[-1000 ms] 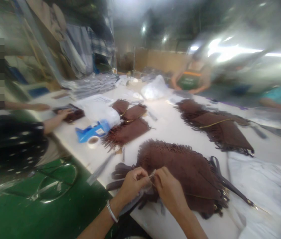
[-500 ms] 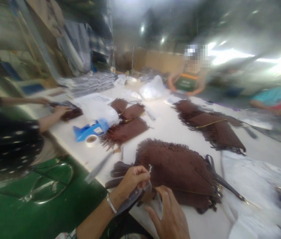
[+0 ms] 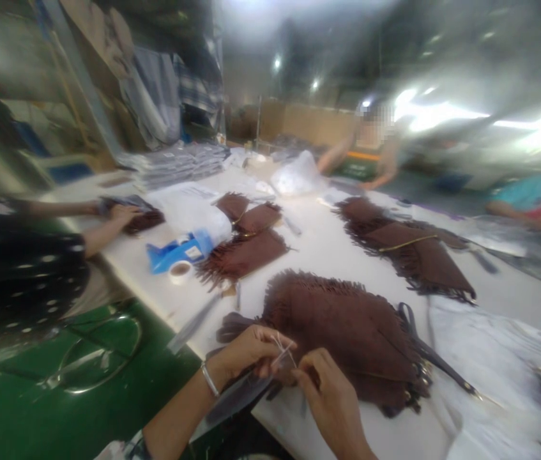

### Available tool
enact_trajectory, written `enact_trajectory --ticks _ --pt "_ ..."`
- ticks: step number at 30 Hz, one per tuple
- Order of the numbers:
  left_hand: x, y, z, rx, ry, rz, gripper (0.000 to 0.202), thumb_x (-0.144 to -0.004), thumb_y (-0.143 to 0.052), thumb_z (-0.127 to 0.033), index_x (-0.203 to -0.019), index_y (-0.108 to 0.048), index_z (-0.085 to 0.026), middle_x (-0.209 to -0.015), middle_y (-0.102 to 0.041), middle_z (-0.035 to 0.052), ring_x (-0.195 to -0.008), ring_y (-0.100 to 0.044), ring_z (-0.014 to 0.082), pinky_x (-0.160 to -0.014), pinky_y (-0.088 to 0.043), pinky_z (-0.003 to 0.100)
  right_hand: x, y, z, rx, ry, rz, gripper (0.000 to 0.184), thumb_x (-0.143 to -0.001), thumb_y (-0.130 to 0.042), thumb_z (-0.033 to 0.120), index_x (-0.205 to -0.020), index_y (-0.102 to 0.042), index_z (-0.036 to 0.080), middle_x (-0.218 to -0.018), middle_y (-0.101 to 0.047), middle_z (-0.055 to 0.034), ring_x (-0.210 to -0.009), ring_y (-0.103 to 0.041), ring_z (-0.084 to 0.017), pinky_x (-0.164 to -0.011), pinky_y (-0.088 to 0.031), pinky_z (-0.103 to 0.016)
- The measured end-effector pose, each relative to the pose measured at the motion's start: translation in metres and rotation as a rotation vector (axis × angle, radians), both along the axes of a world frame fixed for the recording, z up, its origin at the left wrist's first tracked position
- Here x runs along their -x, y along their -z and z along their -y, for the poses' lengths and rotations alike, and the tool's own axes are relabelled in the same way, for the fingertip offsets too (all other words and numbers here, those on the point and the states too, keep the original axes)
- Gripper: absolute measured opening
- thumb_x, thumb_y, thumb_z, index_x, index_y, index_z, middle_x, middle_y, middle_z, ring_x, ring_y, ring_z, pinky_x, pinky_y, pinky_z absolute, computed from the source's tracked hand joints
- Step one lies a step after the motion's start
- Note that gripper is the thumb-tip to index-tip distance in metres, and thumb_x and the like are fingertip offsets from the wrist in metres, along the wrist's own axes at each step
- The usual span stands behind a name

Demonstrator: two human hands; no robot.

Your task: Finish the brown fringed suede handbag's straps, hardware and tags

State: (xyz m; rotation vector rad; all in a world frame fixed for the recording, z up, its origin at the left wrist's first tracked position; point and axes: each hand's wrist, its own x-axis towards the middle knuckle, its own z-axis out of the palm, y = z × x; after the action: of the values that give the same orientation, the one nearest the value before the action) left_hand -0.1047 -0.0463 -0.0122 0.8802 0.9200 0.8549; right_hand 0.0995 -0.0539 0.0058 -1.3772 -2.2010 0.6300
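My left hand [image 3: 251,350], with a silver bangle at the wrist, is closed on several thin white strings [image 3: 281,346]. Fingers pinched together, my right hand [image 3: 331,397] grips the strings' other end just to the right. Below my left hand hangs a clear plastic piece [image 3: 239,399], partly hidden by the wrist. Right behind both hands, a brown fringed suede bag [image 3: 332,326] lies flat on the table, its dark strap [image 3: 442,364] with a metal clasp stretching to the right. Dark loops [image 3: 234,326] stick out at its left.
More brown fringed bags [image 3: 255,252] lie mid-table, and others [image 3: 409,246] at right. A white tape roll [image 3: 180,272] sits by a blue packet [image 3: 174,252]. White plastic sheets [image 3: 495,358] cover the right side. A co-worker in a dotted top [image 3: 21,275] handles a dark item at left.
My right hand has gone from spread fingers to a pinch on the strings. White strings now show between my hands. The far co-worker has raised an arm.
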Motion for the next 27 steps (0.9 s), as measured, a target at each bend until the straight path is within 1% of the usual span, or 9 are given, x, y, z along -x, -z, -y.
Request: enact_trajectory --ticks 2,5,8,11,15,18,21,24,27 --pt "0.002 0.002 -0.002 0.013 0.018 -0.019 0.040 -0.072 -0.069 -0.031 -0.108 -0.070 -0.013 -0.055 -0.063 0.0014 -0.035 -0.046 0.0073 -0.035 -0.028 0.017 0.000 -0.010 -0.010 0.209 0.033 -0.116 0.014 -0.085 -0.054 0.029 -0.073 -0.056 0.022 -0.067 -0.059 0.0029 -0.062 -0.057 -0.014 -0.058 -0.041 -0.024" --pt "0.005 0.008 -0.006 0.024 0.015 -0.020 0.044 -0.069 -0.072 -0.032 -0.109 -0.070 -0.013 -0.053 -0.063 0.0011 -0.035 -0.045 0.0067 -0.034 -0.027 0.016 0.003 -0.011 -0.023 0.491 0.083 -0.336 0.018 -0.082 -0.055 0.035 -0.070 -0.053 0.022 -0.053 -0.052 0.0059 -0.048 -0.049 -0.012 -0.047 -0.035 -0.022" --pt "0.008 0.017 -0.007 0.031 0.035 0.003 0.050 -0.065 -0.074 -0.028 -0.113 -0.068 -0.013 -0.056 -0.064 0.0011 -0.037 -0.046 0.0069 -0.035 -0.029 0.016 0.008 -0.002 -0.028 0.616 0.151 -0.509 0.020 -0.079 -0.057 0.038 -0.072 -0.052 0.021 -0.050 -0.051 0.0067 -0.044 -0.045 -0.011 -0.044 -0.032 -0.021" --pt "0.008 0.019 -0.006 0.006 0.058 0.020 0.055 -0.061 -0.077 -0.027 -0.114 -0.067 -0.014 -0.064 -0.065 0.0016 -0.041 -0.047 0.0068 -0.039 -0.034 0.017 0.015 0.000 -0.028 0.631 0.104 -0.499 0.018 -0.078 -0.059 0.036 -0.074 -0.056 0.019 -0.049 -0.053 0.0059 -0.044 -0.046 -0.010 -0.045 -0.034 -0.021" --pt "0.004 0.008 0.000 -0.050 0.042 -0.053 0.049 -0.063 -0.078 -0.027 -0.108 -0.068 -0.014 -0.071 -0.065 0.0016 -0.045 -0.048 0.0065 -0.041 -0.038 0.017 0.025 -0.007 -0.029 0.573 0.032 -0.436 0.015 -0.079 -0.058 0.032 -0.076 -0.060 0.018 -0.058 -0.058 0.0036 -0.047 -0.049 -0.010 -0.046 -0.037 -0.021" --pt "-0.003 -0.004 0.007 -0.077 0.016 -0.103 0.047 -0.063 -0.076 -0.023 -0.109 -0.065 -0.016 -0.081 -0.067 0.0034 -0.048 -0.051 0.0072 -0.041 -0.040 0.016 0.028 -0.011 -0.030 0.460 0.041 -0.419 0.017 -0.081 -0.056 0.031 -0.093 -0.062 0.020 -0.072 -0.065 0.0010 -0.058 -0.059 -0.014 -0.053 -0.044 -0.023" --pt "-0.006 -0.013 0.015 -0.071 0.022 -0.069 0.053 -0.064 -0.076 -0.022 -0.115 -0.060 -0.017 -0.090 -0.068 0.0052 -0.046 -0.051 0.0067 -0.039 -0.038 0.016 0.027 -0.011 -0.031 0.406 -0.012 -0.409 0.024 -0.084 -0.053 0.030 -0.106 -0.060 0.023 -0.083 -0.069 0.0000 -0.071 -0.065 -0.017 -0.062 -0.049 -0.024" --pt "-0.007 -0.019 0.021 -0.061 0.067 -0.031 0.052 -0.067 -0.076 -0.024 -0.116 -0.056 -0.018 -0.088 -0.068 0.0054 -0.043 -0.051 0.0070 -0.036 -0.034 0.016 0.026 -0.011 -0.031 0.379 -0.102 -0.398 0.020 -0.086 -0.049 0.026 -0.100 -0.064 0.024 -0.091 -0.070 -0.0010 -0.083 -0.066 -0.018 -0.072 -0.050 -0.025" --pt "-0.007 -0.021 0.023 -0.032 0.054 -0.024 0.054 -0.068 -0.076 -0.025 -0.116 -0.054 -0.018 -0.082 -0.067 0.0038 -0.038 -0.050 0.0069 -0.034 -0.031 0.016 0.026 -0.011 -0.030 0.324 -0.121 -0.366 0.022 -0.088 -0.045 0.021 -0.097 -0.066 0.024 -0.093 -0.070 -0.0020 -0.087 -0.066 -0.018 -0.077 -0.050 -0.026"
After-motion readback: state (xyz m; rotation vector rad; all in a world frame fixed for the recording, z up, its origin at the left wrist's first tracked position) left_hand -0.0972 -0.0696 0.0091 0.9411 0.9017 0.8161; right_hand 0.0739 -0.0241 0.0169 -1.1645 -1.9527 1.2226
